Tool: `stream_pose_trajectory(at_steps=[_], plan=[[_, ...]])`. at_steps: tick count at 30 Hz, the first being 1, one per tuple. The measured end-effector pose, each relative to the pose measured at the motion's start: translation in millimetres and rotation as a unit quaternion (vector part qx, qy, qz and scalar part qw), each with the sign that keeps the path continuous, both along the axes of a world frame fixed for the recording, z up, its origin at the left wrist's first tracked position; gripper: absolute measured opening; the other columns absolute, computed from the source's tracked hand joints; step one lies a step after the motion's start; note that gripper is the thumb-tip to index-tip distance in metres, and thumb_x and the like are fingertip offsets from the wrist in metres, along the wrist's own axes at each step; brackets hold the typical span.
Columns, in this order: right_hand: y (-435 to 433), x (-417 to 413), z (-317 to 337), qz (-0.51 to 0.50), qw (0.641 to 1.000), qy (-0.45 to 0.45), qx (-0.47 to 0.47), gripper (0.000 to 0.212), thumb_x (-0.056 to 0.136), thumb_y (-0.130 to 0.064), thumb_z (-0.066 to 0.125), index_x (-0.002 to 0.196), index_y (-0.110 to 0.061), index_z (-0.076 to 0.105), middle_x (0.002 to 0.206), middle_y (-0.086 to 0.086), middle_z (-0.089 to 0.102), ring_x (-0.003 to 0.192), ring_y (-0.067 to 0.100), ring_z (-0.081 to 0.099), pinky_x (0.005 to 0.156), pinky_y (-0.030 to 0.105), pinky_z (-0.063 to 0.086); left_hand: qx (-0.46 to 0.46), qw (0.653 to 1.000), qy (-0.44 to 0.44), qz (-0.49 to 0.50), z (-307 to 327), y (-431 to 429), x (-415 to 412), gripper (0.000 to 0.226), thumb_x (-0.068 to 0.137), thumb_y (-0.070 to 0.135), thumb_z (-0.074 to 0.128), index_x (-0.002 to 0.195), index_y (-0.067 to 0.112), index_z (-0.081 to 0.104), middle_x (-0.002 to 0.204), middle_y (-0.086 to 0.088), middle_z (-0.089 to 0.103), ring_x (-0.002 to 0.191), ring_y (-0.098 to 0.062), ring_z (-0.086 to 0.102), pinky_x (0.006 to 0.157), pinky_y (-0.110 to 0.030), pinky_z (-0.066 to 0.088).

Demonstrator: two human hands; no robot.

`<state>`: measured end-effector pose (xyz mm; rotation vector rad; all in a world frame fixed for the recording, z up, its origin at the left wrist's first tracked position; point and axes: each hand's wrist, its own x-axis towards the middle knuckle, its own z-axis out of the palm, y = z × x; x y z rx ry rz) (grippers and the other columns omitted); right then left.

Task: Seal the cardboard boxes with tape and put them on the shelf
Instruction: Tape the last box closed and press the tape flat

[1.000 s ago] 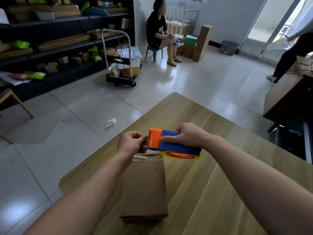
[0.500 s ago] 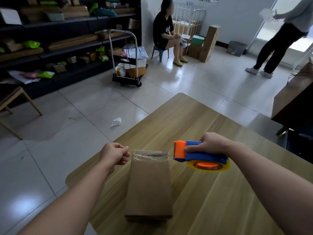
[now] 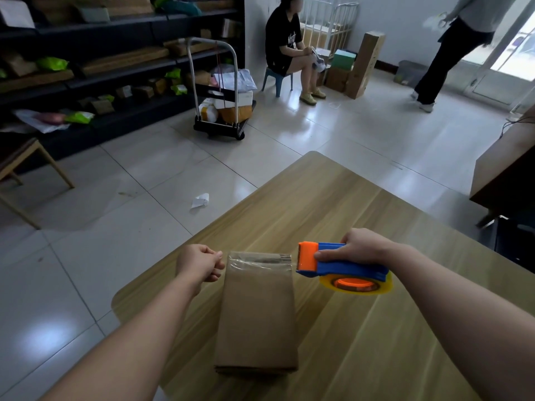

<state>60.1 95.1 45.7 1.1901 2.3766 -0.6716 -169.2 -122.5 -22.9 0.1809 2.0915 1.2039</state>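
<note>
The cardboard box (image 3: 256, 314) lies on the table (image 3: 362, 204), long axis near-to-far, tape (image 3: 260, 260) across its far end. The left hand (image 3: 199, 264) curls just left of that end, whether pinching tape unclear; the right hand (image 3: 356, 247) grips the tape dispenser (image 3: 341, 264) just right, equally near.

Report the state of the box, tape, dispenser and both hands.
box, closed, lying flat on the table, far end under tape.
tape, clear strip stretched across the box's far end, apparently running to the dispenser.
dispenser, held beside the box's far end, orange cutter facing the box.
left hand, fingers curled, seemingly pinching the tape's free end.
right hand, gripping the dispenser.
</note>
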Motion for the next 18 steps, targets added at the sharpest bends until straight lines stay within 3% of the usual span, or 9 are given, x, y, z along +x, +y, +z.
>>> stream_pose_trajectory(at_steps=[10,14,18], plan=[[5.2,-0.6,-7.8,-0.003,1.0,-0.004,-0.017,0.082,0.05,-0.094,0.051,0.082,-0.02,0.065,0.081,-0.001,0.07,0.074,0.015,0.068,0.063,0.025,0.052,0.009,1.0,-0.003,-0.002,-3.7,0.2,0.9,0.015,0.093,0.006,0.06,0.079,0.0,0.058,0.071,-0.017,0.067,0.052,-0.022,0.056,0.051,-0.032,0.051],[5.1,0.4,-8.9,0.0,1.0,-0.004,-0.023,0.09,0.041,-0.096,0.047,0.084,-0.019,0.066,0.083,0.0,0.071,0.075,0.016,0.069,0.071,0.029,0.055,0.012,1.0,0.002,-0.005,-2.7,1.1,2.8,0.014,0.094,0.007,0.058,0.083,-0.001,0.058,0.071,-0.015,0.066,0.054,-0.022,0.056,0.053,-0.032,0.05],[4.9,0.2,-10.5,-0.006,1.0,-0.004,-0.019,0.086,0.048,-0.094,0.05,0.085,-0.019,0.066,0.085,0.0,0.07,0.077,0.017,0.068,0.072,0.03,0.055,0.013,1.0,0.006,0.0,-3.5,3.8,4.0,0.013,0.094,0.007,0.057,0.084,-0.002,0.058,0.07,-0.014,0.065,0.053,-0.022,0.055,0.05,-0.03,0.049]])
